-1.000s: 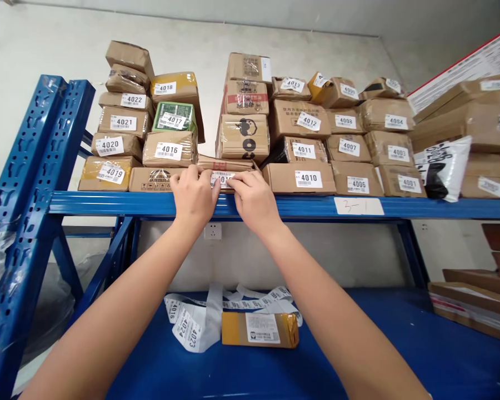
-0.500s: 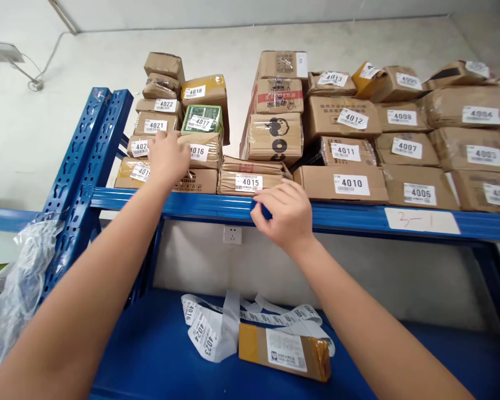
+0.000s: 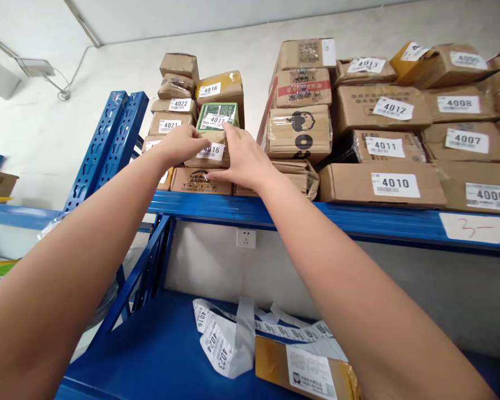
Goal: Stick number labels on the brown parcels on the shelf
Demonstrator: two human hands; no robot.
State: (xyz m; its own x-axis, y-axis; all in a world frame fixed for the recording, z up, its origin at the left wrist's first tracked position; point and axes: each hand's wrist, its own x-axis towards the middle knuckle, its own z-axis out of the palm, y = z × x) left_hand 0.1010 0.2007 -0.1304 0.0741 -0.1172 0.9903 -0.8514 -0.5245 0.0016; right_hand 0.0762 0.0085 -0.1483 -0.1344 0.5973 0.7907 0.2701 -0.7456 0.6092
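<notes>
My left hand [image 3: 181, 143] reaches to the stack at the left of the shelf, fingers stretched across the left part of the parcel labelled 4016 [image 3: 200, 163]. On that parcel's right side is my right hand [image 3: 246, 158], thumb and fingers spread apart, the fingertips near the green parcel 4017 [image 3: 229, 113] and the thumb low by its lower edge. Part of the 4016 label shows between the hands. Below lies a flat brown box [image 3: 200, 182] with printed marks. A parcel labelled 4021 [image 3: 156, 123] sits behind my left hand.
A blue shelf beam [image 3: 300, 212] runs under rows of numbered parcels, among them parcel 4010 [image 3: 345, 183]. On the lower blue shelf [image 3: 150, 344] lie a curled label strip [image 3: 244, 328] and a taped box [image 3: 270, 355]. A perforated blue upright [image 3: 120, 133] stands at left.
The view has shifted, and the shelf sits further right. My right hand has moved left from the 4015 parcel to the 4016 parcel; my left hand now lies across 4016's left side.
</notes>
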